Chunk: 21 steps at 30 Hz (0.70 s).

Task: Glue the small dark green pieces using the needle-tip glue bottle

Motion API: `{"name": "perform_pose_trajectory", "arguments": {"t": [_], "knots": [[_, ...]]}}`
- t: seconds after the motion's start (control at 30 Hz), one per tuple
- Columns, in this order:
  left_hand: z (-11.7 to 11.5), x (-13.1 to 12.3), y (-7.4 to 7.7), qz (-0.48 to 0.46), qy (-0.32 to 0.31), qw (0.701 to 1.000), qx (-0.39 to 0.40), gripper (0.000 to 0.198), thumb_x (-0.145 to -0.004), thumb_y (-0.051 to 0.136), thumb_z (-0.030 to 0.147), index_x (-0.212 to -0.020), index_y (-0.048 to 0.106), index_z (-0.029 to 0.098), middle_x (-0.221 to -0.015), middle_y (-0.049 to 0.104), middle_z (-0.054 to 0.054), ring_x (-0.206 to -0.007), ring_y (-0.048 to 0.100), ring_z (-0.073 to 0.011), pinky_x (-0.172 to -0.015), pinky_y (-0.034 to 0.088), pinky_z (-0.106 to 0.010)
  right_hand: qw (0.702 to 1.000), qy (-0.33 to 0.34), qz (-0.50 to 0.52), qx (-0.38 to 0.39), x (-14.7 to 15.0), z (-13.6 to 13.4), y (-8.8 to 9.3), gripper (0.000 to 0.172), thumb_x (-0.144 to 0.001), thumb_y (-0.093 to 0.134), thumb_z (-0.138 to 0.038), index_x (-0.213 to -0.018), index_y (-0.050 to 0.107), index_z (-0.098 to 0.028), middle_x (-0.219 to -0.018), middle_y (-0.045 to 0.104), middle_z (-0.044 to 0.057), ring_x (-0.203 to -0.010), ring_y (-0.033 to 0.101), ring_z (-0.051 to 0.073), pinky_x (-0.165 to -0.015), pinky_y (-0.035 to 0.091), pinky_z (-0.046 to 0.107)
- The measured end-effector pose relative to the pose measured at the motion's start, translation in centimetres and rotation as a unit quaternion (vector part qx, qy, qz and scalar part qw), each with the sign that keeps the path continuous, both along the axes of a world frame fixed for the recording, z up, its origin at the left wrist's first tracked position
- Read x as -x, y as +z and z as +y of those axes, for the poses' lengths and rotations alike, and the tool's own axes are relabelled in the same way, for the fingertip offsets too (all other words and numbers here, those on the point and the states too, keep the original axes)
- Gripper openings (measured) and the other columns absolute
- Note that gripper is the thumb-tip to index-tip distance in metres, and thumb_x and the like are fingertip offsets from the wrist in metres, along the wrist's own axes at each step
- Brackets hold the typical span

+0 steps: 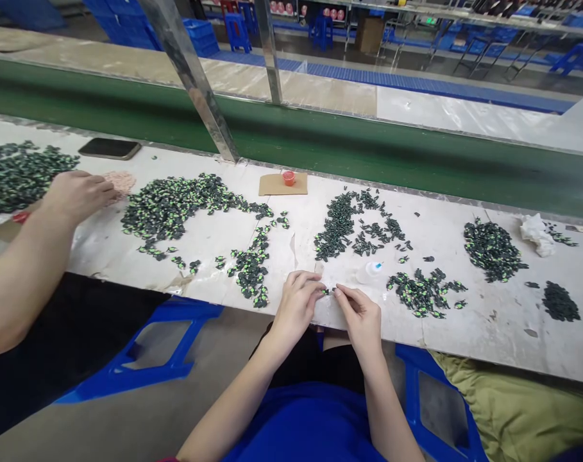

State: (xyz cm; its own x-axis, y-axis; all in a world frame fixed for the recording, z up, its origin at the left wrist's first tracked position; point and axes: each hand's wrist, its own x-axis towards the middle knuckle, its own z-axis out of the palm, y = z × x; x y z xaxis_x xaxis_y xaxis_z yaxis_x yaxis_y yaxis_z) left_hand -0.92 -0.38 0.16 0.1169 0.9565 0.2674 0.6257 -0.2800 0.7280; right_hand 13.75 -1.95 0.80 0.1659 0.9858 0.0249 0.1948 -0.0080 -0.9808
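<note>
1. I have the left hand [298, 296] with its grip pinched on a small black-and-green piece [325, 292], at the near edge of the desk [440, 234].
2. My right hand [361, 311] has its grip closed on a small dark part [334, 290], just beside that piece; I can't tell whether they touch.
3. I see a white bottle [368, 274] near the right hand, with a black-and-green pile [423, 292] to its right.
4. Far left, a co-worker's hand [79, 192] reaches over the desk.

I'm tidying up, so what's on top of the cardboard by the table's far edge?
A small red container sits on the cardboard; the patch directly beneath it is hidden.
</note>
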Motion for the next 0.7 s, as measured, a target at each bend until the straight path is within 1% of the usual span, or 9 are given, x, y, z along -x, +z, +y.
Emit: {"name": "perform_pose_trajectory", "arguments": {"t": [0.13, 0.23, 0.37, 0.5, 0.7], "knots": [[0.1, -0.1, 0.4, -0.047, -0.022, 0.998, 0.029, 0.018, -0.086, 0.053, 0.010, -0.091, 0.067, 0.021, -0.090, 0.069, -0.005, -0.092, 0.061, -0.0204, -0.085, 0.053, -0.035, 1.000, 0.028, -0.010, 0.000, 0.1, 0.0, 0.3, 0.019, -0.081, 0.064, -0.035, -0.087, 0.075, -0.020, -0.083, 0.073, 0.005, -0.078, 0.069, 0.020, -0.070, 0.057, 0.031], [0.0, -0.1, 0.7, -0.073, -0.025, 0.996, 0.039, 0.018, -0.087, 0.052, 0.010, -0.091, 0.066, 0.020, -0.088, 0.068, -0.004, -0.087, 0.064, -0.0184, -0.080, 0.054, -0.031, 0.999, 0.044, -0.016, -0.005, 0.1, -0.1, 0.5, 0.018, -0.083, 0.063, -0.033, -0.088, 0.075, -0.021, -0.082, 0.072, 0.005, -0.077, 0.069, 0.019, -0.070, 0.056, 0.030], [-0.2, -0.1, 1.0, -0.086, -0.031, 0.995, 0.030, 0.018, -0.086, 0.052, 0.008, -0.089, 0.065, 0.020, -0.086, 0.067, -0.004, -0.087, 0.065, -0.0178, -0.079, 0.055, -0.029, 0.997, 0.062, -0.035, -0.013, -0.3, 0.0, 0.8, 0.016, -0.083, 0.063, -0.031, -0.088, 0.075, -0.022, -0.083, 0.072, 0.005, -0.077, 0.068, 0.019, -0.070, 0.055, 0.029], [-0.3, -0.1, 1.3, -0.080, -0.049, 0.996, 0.010, 0.019, -0.085, 0.051, 0.006, -0.088, 0.065, 0.019, -0.084, 0.066, -0.004, -0.085, 0.064, -0.0175, -0.076, 0.055, -0.028, 0.995, 0.086, -0.045, -0.022, -0.7, -0.1, 1.1, 0.015, -0.084, 0.062, -0.030, -0.086, 0.074, -0.022, -0.082, 0.072, 0.005, -0.078, 0.068, 0.019, -0.070, 0.054, 0.029], [-0.6, -0.2, 1.9, -0.084, -0.058, 0.995, -0.005, 0.022, -0.084, 0.049, 0.004, -0.087, 0.064, 0.019, -0.083, 0.065, -0.004, -0.083, 0.064, -0.0166, -0.073, 0.055, -0.027, 0.992, 0.108, -0.055, -0.020, -1.2, -0.2, 1.6, 0.016, -0.085, 0.061, -0.032, -0.085, 0.072, -0.021, -0.082, 0.072, 0.005, -0.077, 0.068, 0.019, -0.071, 0.055, 0.030]]}}
